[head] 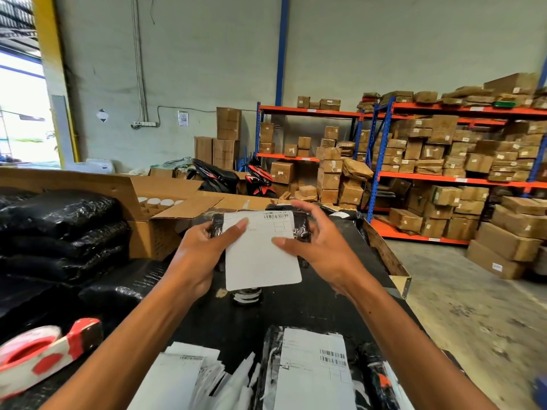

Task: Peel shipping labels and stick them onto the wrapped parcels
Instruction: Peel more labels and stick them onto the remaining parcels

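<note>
Here, both hands hold a black wrapped parcel (299, 229) above the far middle of the black table (325, 303): left hand (201, 255) clamped on its left end, right hand (313, 247) with fingers spread, thumb pressing the white shipping label (260, 250) onto it.

We see a white shipping label (260, 250) lying over a small black-wrapped parcel (300, 229), its lower half overhanging; another labelled parcel (313, 371) lies nearer.

Bright daylight from blown-out doorway (23, 113) at left; even light inside, soft shadows, wide-angle edge bending, blurry bottom corners.
</note>
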Demonstrator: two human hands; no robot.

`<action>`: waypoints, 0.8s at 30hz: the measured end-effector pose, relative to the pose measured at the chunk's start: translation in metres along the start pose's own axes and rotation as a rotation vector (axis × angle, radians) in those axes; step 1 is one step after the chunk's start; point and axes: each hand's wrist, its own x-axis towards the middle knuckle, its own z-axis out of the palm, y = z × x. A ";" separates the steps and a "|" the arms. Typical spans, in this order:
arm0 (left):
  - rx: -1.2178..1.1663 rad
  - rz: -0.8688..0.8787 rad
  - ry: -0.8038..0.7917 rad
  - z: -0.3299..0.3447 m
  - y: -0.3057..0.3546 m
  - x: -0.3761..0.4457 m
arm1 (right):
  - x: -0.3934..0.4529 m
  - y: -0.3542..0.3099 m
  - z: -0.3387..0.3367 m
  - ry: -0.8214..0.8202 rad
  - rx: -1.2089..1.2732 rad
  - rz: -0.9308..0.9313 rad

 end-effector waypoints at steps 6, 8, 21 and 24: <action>-0.008 -0.007 -0.188 -0.003 -0.003 0.001 | -0.003 -0.002 -0.011 0.009 0.059 -0.011; -0.043 -0.032 -0.260 -0.005 -0.002 0.003 | -0.005 -0.004 -0.013 -0.012 -0.038 -0.038; -0.054 -0.007 -0.347 0.011 -0.005 -0.011 | -0.030 -0.005 -0.002 0.196 -0.354 -0.170; 0.012 0.024 -0.323 0.015 -0.014 -0.016 | -0.036 -0.003 0.003 0.211 -0.442 -0.183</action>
